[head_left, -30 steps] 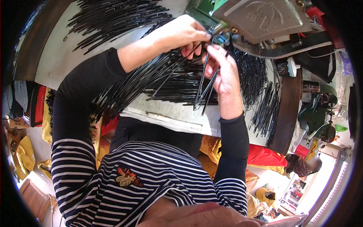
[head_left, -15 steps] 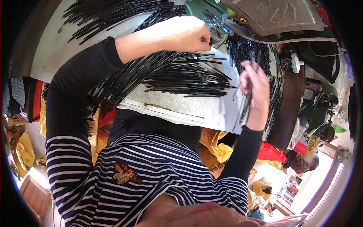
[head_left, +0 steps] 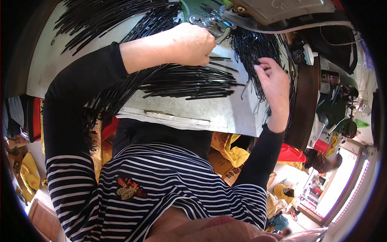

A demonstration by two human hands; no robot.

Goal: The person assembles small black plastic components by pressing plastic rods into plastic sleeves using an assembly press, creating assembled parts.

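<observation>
My left hand (head_left: 187,43) is closed, knuckles up, in front of a small metal mechanism (head_left: 207,22) on a green machine. What its curled fingers hold, if anything, is hidden. Beneath that wrist and to its right lies a bundle of thin black rods (head_left: 191,82) on the pale tabletop (head_left: 225,117). My right hand (head_left: 275,82) is raised at the right side of the table, thumb and forefinger pinched together. I cannot make out anything between them. Close behind its fingertips is a dense heap of black rods (head_left: 256,44).
More black rods (head_left: 105,20) spread over the far left of the table. A grey machine cover (head_left: 282,10) overhangs the far right. A dark brown wooden edge (head_left: 306,107) borders the right side. Yellow bags (head_left: 234,155) sit below the front edge.
My left hand has drawn back a little from the mechanism, toward me. Dark rods blurred by motion across my right hand no longer show there. The whole view has shifted slightly.
</observation>
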